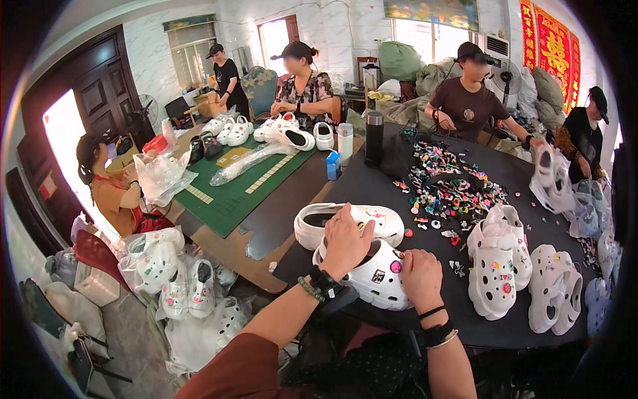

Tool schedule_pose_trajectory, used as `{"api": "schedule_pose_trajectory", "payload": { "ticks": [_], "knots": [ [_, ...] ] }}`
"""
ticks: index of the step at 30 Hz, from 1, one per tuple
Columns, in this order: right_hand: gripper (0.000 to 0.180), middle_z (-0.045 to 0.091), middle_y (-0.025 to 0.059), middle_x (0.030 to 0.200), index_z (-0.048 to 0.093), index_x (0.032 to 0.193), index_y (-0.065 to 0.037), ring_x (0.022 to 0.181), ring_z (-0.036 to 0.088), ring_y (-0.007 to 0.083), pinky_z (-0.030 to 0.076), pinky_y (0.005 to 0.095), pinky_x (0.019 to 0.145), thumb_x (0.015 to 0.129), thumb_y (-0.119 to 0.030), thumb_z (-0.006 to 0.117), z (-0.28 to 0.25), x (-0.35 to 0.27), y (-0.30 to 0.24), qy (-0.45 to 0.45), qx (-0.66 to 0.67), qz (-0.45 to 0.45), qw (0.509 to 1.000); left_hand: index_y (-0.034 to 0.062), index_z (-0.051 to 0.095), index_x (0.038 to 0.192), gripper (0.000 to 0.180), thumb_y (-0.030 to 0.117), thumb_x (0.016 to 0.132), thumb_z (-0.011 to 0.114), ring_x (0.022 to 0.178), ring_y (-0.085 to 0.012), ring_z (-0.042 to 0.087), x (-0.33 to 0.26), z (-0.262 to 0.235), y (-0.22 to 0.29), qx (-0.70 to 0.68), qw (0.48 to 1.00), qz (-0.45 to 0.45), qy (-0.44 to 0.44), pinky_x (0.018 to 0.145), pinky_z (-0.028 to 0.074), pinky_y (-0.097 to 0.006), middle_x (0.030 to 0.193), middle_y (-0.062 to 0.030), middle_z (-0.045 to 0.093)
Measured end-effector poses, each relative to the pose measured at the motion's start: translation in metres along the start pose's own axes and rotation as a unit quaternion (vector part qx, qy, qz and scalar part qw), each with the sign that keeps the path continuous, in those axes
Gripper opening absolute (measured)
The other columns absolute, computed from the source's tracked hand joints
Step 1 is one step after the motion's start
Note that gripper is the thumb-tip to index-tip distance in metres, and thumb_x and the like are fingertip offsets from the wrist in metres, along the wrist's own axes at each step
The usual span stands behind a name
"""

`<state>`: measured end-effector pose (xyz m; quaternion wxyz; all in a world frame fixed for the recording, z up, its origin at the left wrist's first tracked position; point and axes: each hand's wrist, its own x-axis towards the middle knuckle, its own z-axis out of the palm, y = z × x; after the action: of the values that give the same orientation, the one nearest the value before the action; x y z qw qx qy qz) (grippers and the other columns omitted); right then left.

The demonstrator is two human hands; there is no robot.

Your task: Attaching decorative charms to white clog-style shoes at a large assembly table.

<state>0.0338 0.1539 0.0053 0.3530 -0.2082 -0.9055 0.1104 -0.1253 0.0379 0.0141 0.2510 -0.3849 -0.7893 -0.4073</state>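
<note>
Clog in hand: white clog (375, 276) with small coloured charms on its top is lying at the near edge of the black table (399, 183), toe pointing toward the right.
Left hand: left hand (345, 241) is pressing down over the heel opening of that clog, fingers spread and curling into it, gripping the shoe's rim.
Right hand: right hand (421, 276) is resting closed against the clog's toe end, knuckles up; fingertips are hidden, so whether it is pinching anything cannot be told.
Second clog: another white clog (319, 223) is lying just behind the first, touching it, nearer the table's left edge.
Finished pairs: decorated clogs (495, 263) are standing stacked toward the right side of the table, with more plain ones (555, 296) beside them at the near right edge.
Charms: heap of colourful charms (448, 189) is spreading over the table's middle.
Far edge: black flask (373, 138) and white tumbler (345, 143) are standing near the far left corner.
Others: person in a dark shirt (467, 100) is sitting at the far edge, working.
</note>
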Motion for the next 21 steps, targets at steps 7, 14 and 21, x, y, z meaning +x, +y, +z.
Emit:
{"api": "schedule_pose_trajectory", "payload": {
  "ticks": [7, 14, 21],
  "knots": [
    [0.024, 0.063, 0.0105, 0.075, 0.062, 0.076, -0.006, 0.074, 0.061, 0.0308, 0.045, 0.0455, 0.066, 0.093, -0.021, 0.053, 0.003, -0.006, -0.009, 0.007, -0.03, 0.007, 0.999, -0.0048, 0.049, 0.111, 0.051, 0.04, 0.092, 0.061, 0.085, -0.0406, 0.067, 0.022, 0.011, -0.012, 0.0, 0.985, -0.174, 0.003, 0.083, 0.048, -0.05, 0.09, -0.021, 0.069],
    [0.024, 0.063, 0.0104, 0.075, 0.062, 0.075, -0.007, 0.074, 0.061, 0.0307, 0.045, 0.0453, 0.066, 0.093, -0.02, 0.054, -0.002, -0.013, -0.004, 0.03, -0.048, 0.019, 0.998, 0.0025, 0.048, 0.106, 0.033, 0.019, 0.086, 0.068, 0.071, -0.0348, 0.067, 0.014, -0.012, 0.02, -0.157, 0.971, -0.163, -0.079, 0.066, 0.051, -0.044, 0.074, -0.0147, 0.068],
    [0.018, 0.064, 0.0098, 0.075, 0.061, 0.073, -0.009, 0.073, 0.062, 0.0292, 0.046, 0.0451, 0.065, 0.088, -0.019, 0.056, 0.001, -0.023, -0.005, 0.036, -0.051, 0.01, 0.998, -0.0041, 0.059, 0.09, 0.042, 0.036, 0.088, 0.073, 0.068, -0.0182, 0.065, 0.001, 0.02, 0.009, -0.25, 0.948, -0.155, -0.122, 0.062, 0.051, -0.032, 0.076, -0.012, 0.068]
  ]
}}
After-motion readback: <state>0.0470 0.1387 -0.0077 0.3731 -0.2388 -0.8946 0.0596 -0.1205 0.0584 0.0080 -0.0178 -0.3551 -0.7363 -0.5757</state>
